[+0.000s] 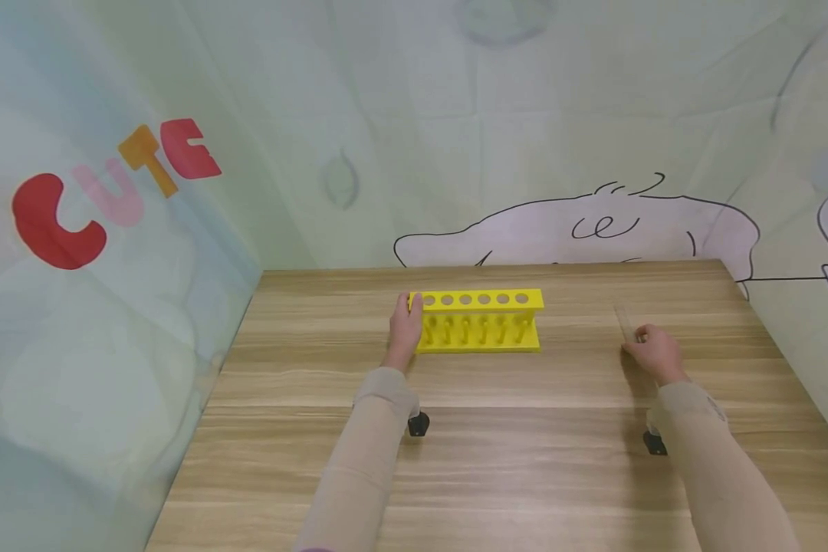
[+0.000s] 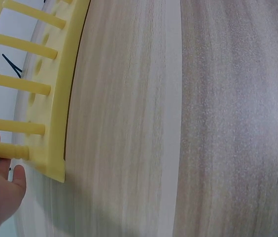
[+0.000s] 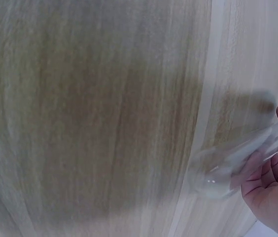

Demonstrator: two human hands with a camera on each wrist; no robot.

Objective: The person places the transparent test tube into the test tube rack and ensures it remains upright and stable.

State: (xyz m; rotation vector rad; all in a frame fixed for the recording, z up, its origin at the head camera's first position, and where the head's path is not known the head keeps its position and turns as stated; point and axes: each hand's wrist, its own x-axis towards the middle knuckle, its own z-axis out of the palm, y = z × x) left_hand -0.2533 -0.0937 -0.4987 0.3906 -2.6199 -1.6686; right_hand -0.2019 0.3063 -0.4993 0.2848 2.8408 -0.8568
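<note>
A yellow test tube rack (image 1: pixel 477 309) stands upright on the table, with a row of round holes along its top and a row of pegs below. My left hand (image 1: pixel 405 330) grips its left end, thumb in front and fingers behind. In the left wrist view, that hand (image 2: pixel 1 195) is beside the end post, and part of the rack (image 2: pixel 55 108) runs out of frame. Well to the right, my right hand (image 1: pixel 655 354) pinches a clear test tube (image 1: pixel 623 322). Close up, the transparent tube (image 3: pixel 223 170) lies slanted between thumb and fingers of the right hand (image 3: pixel 272 192), its rounded end towards the camera.
The wood-grain table (image 1: pixel 524 475) reaches back to a printed cloth backdrop (image 1: pixel 359 138), which also hangs along the left side with coloured letters. Small black wrist devices (image 1: pixel 418 424) sit under both sleeves.
</note>
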